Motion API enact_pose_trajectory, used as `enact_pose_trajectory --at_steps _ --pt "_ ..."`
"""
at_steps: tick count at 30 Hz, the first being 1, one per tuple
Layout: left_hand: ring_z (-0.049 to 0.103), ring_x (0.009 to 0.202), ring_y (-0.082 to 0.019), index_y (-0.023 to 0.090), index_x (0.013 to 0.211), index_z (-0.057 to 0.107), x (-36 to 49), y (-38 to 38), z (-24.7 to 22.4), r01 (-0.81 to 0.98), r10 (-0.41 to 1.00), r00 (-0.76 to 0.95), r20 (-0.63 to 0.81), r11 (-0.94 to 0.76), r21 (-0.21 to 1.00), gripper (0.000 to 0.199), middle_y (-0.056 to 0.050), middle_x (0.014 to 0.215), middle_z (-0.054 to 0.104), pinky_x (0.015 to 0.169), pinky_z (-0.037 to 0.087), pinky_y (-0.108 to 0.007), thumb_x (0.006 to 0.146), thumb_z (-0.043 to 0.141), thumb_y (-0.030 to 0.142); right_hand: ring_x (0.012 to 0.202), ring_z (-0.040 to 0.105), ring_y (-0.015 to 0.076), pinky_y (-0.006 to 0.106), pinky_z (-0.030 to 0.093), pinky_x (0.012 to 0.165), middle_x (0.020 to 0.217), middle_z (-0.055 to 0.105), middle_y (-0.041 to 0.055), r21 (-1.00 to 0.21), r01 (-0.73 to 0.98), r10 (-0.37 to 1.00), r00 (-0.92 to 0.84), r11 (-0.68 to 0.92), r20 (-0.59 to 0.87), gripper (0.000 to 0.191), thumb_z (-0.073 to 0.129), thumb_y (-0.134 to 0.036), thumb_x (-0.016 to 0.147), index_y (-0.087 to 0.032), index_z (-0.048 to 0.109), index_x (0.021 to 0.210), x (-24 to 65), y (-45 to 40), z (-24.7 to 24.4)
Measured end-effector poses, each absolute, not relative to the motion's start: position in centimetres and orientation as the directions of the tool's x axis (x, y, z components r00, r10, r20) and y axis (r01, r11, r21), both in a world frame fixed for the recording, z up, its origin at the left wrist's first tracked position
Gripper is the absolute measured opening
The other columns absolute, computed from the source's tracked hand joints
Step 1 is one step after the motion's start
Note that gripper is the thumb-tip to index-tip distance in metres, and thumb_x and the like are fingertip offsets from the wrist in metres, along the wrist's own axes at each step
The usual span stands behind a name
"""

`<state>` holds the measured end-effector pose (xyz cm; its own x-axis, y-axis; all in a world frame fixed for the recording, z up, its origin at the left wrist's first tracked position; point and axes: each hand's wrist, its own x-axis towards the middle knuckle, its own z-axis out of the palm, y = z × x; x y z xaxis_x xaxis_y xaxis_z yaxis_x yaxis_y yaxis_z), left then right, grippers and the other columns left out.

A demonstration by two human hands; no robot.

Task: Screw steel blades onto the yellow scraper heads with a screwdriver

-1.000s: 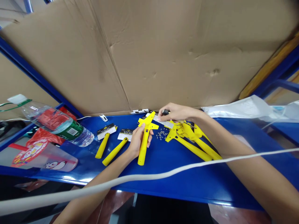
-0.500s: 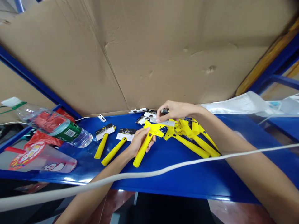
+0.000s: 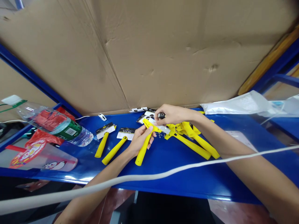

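My left hand [image 3: 141, 140] is closed around a yellow T-shaped scraper handle [image 3: 143, 151], its wide head tilted up and its grip towards me. Against that head, my right hand [image 3: 169, 114] pinches a flat, shiny metal blade [image 3: 165, 129]. A dark, screwdriver-like handle [image 3: 161, 116] is also tucked in the right hand; most of it is hidden by the fingers. Small loose screws [image 3: 160, 135] lie scattered just behind the scraper head. Beside them, partly under my right forearm, is a pile of other yellow scraper handles [image 3: 191, 146].
Two yellow handles with cards [image 3: 114, 151] lie to the left. A water bottle [image 3: 70, 130] and a plastic cup [image 3: 60, 157] lean at the far left. A white cable [image 3: 149, 176] crosses in front. Cardboard [image 3: 163, 62] stands behind the blue table [image 3: 168, 183].
My right hand has moved slightly left and down, bringing the metal blade over the scraper head. The head has tilted in my left hand. The view has shifted slightly.
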<state>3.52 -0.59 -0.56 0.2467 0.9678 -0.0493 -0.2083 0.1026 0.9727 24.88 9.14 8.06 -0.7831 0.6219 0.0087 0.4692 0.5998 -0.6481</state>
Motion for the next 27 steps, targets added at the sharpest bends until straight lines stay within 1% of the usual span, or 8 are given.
enact_pose_trajectory --at_steps 8,13,17,22,25,27 --pt "0.057 0.051 -0.009 0.017 0.104 0.064 3.5 -0.7 -0.6 -0.182 0.965 0.26 -0.046 0.096 0.978 0.043 -0.002 0.086 0.07 0.037 0.046 -0.02 0.094 0.078 0.056 0.064 0.058 0.0154 0.029 0.039 0.061 0.079 0.076 0.004 -0.661 0.468 0.65 -0.759 0.586 0.039 0.027 0.071 -0.046 0.09 -0.02 0.077 0.093 24.6 8.8 8.2" --pt "0.056 0.048 -0.009 0.017 0.101 0.064 3.4 -0.8 -0.8 -0.141 0.959 0.281 -0.047 0.09 0.986 0.044 -0.002 0.082 0.07 0.037 0.046 -0.021 0.095 0.075 0.059 0.063 0.059 0.0143 0.029 0.038 0.06 0.077 0.075 0.0021 -0.648 0.461 0.646 -0.761 0.606 0.063 0.018 0.071 -0.036 0.088 -0.02 0.078 0.09 24.3 8.4 8.3" --pt "0.056 0.049 -0.008 0.018 0.104 0.064 3.4 -0.7 -0.9 -0.165 0.964 0.264 -0.031 0.077 0.983 0.042 -0.003 0.087 0.072 0.038 0.047 -0.021 0.094 0.078 0.056 0.066 0.06 0.0142 0.028 0.041 0.063 0.078 0.075 0.0015 -0.662 0.429 0.626 -0.776 0.615 0.078 0.016 0.071 -0.034 0.088 -0.02 0.077 0.088 24.6 8.6 8.7" --pt "0.057 0.051 -0.009 0.017 0.101 0.063 3.5 -1.0 -0.5 -0.192 0.964 0.264 -0.011 0.064 0.979 0.039 -0.003 0.087 0.072 0.038 0.047 -0.021 0.095 0.077 0.053 0.071 0.06 0.0158 0.03 0.042 0.067 0.084 0.077 0.0036 -0.665 0.446 0.67 -0.733 0.599 0.112 0.021 0.071 -0.038 0.089 -0.02 0.08 0.093 25.4 8.8 9.6" --pt "0.058 0.052 -0.01 0.016 0.103 0.064 3.6 -1.2 -0.4 -0.186 0.955 0.298 -0.009 0.067 0.98 0.04 -0.003 0.086 0.072 0.038 0.047 -0.021 0.094 0.078 0.053 0.069 0.059 0.0157 0.03 0.042 0.067 0.081 0.076 0.0035 -0.676 0.456 0.694 -0.711 0.579 0.115 0.023 0.074 -0.041 0.088 -0.019 0.081 0.092 25.2 8.6 9.8" --pt "0.059 0.051 -0.01 0.016 0.103 0.065 3.6 -1.3 -0.4 -0.182 0.945 0.326 -0.008 0.072 0.981 0.042 -0.004 0.084 0.072 0.038 0.047 -0.021 0.093 0.078 0.054 0.069 0.059 0.0158 0.031 0.042 0.067 0.079 0.075 0.0034 -0.7 0.438 0.686 -0.721 0.564 0.102 0.025 0.074 -0.042 0.088 -0.019 0.081 0.092 24.9 8.3 9.6"
